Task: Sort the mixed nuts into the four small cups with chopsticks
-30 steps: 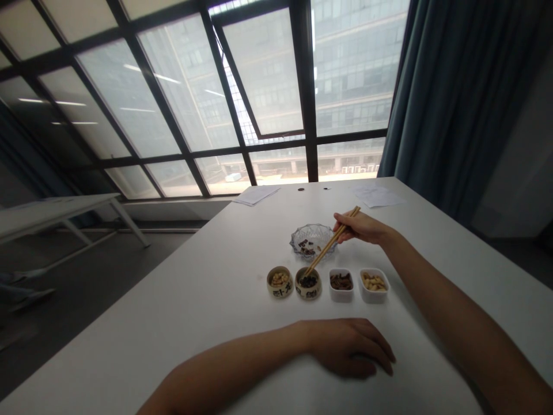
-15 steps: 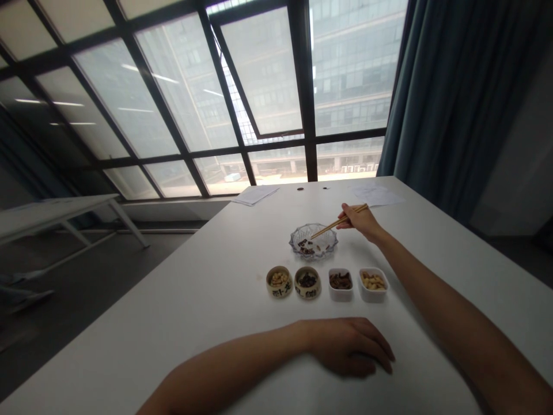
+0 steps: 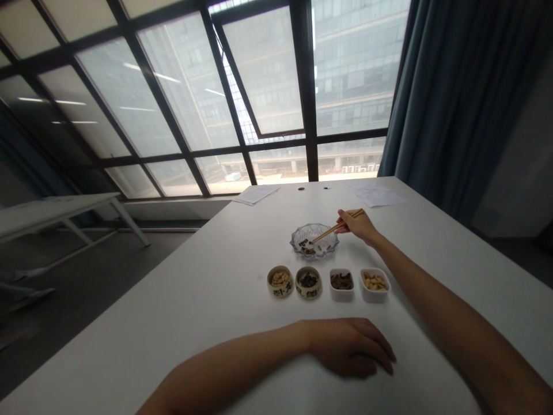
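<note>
My right hand [image 3: 355, 225] is closed around a pair of wooden chopsticks [image 3: 337, 226]. Their tips are inside a scalloped clear glass bowl [image 3: 332, 249], close to small dark pieces [image 3: 307, 249] in it. Nearer me stand two round beige cups with dark lettering: the left cup [image 3: 280, 293] holds pale tan pieces, the right cup [image 3: 308, 292] dark ones. Beside them, a white square dish [image 3: 342, 295] contains brown pieces and another white dish [image 3: 375, 297] pale yellow ones. My left hand [image 3: 352, 347] lies palm down on the table, fingers stretched and holding nothing.
The white table [image 3: 207, 311] reaches toward the window wall. Sheets of paper [image 3: 256, 195] lie at its far left, more paper [image 3: 378, 195] at the far right. A blue curtain [image 3: 440, 115] hangs at the right. Another white table [image 3: 56, 210] stands off to the left.
My right hand has dropped slightly toward the bowl, and the chopsticks' tips sit a little lower among the dark pieces. My left hand rests as before.
</note>
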Available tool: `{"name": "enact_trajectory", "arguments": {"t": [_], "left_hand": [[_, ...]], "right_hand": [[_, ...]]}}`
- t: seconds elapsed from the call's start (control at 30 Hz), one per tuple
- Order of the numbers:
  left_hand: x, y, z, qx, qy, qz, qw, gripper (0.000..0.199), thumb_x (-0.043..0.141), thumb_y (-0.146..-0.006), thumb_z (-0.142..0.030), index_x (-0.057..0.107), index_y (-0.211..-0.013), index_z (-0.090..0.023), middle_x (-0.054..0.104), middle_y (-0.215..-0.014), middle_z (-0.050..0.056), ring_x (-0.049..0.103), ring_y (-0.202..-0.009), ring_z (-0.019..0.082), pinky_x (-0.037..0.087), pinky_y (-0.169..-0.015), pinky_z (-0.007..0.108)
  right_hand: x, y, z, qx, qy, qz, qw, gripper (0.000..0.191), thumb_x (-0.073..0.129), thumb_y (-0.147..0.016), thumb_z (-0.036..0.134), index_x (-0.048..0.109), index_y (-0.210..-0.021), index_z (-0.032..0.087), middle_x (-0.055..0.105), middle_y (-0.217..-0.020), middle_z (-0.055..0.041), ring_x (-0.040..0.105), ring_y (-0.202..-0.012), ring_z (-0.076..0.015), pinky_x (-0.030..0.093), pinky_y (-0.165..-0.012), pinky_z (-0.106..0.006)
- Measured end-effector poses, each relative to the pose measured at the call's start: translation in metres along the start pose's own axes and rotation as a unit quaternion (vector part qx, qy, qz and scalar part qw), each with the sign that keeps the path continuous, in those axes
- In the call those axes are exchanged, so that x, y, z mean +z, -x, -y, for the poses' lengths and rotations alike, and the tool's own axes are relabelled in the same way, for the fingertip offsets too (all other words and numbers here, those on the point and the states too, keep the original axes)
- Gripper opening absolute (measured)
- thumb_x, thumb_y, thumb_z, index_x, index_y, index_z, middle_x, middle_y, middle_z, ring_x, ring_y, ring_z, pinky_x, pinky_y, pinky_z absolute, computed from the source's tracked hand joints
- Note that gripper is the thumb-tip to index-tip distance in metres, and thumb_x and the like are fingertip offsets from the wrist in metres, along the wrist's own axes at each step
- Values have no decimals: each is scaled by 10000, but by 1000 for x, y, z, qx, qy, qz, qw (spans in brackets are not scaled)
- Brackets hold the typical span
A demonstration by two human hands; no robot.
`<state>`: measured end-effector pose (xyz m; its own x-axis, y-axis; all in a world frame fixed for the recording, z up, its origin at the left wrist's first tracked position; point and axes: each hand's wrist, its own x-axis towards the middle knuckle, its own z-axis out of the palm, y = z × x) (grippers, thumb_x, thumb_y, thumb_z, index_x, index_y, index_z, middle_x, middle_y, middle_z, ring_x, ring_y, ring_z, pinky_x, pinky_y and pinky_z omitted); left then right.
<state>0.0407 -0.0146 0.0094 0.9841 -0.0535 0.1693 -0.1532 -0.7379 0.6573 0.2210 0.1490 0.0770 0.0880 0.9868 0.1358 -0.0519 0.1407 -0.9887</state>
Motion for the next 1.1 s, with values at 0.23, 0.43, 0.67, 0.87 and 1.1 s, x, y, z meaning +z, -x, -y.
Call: {"name": "enact_trajectory", "arguments": {"t": [0.23,0.43,0.67,0.87,1.1], "left_hand": [[1,0,2,20,-9,-2,1000,327,516,-939,-278,697,-1167,-130,679,-1334,146,599,-1335,202,380,-1230,293],[1,0,2,7,-2,3,1000,340,516,-940,-290,692,-1194,-146,675,-1349,130,598,-1338,202,370,-1237,297],[0,0,1,19,-12,2,1000,346,503,-947,-282,694,-1184,-117,675,-1337,142,600,-1325,206,364,-1237,282],[0,0,1,40,-22,-9,999,340,496,-953,-273,692,-1171,-101,681,-1318,160,613,-1301,213,376,-1234,305],[0,0,2,27,-17,-2,999,334,499,-955,-285,690,-1175,-122,678,-1329,141,605,-1311,201,375,-1233,289]], "right_hand": [[2,3,0,8,-7,4,1000,374,728,-975,268,680,-638,111,735,-574,-127,738,-469,-195,621,-476,-207],[5,4,-1,16,-22,-14,1000,379,728,-974,264,671,-631,111,734,-574,-135,742,-472,-206,626,-485,-214],[3,-1,-13,10,-26,-54,998,420,703,-993,328,667,-632,117,725,-562,-130,748,-479,-217,632,-488,-220],[-3,-5,-13,45,-65,-97,992,422,642,-1035,292,643,-657,105,708,-540,-134,730,-448,-202,629,-487,-215],[-6,-4,-2,89,-84,-117,986,399,602,-1060,300,641,-719,96,701,-537,-121,708,-413,-179,609,-454,-186]]}}
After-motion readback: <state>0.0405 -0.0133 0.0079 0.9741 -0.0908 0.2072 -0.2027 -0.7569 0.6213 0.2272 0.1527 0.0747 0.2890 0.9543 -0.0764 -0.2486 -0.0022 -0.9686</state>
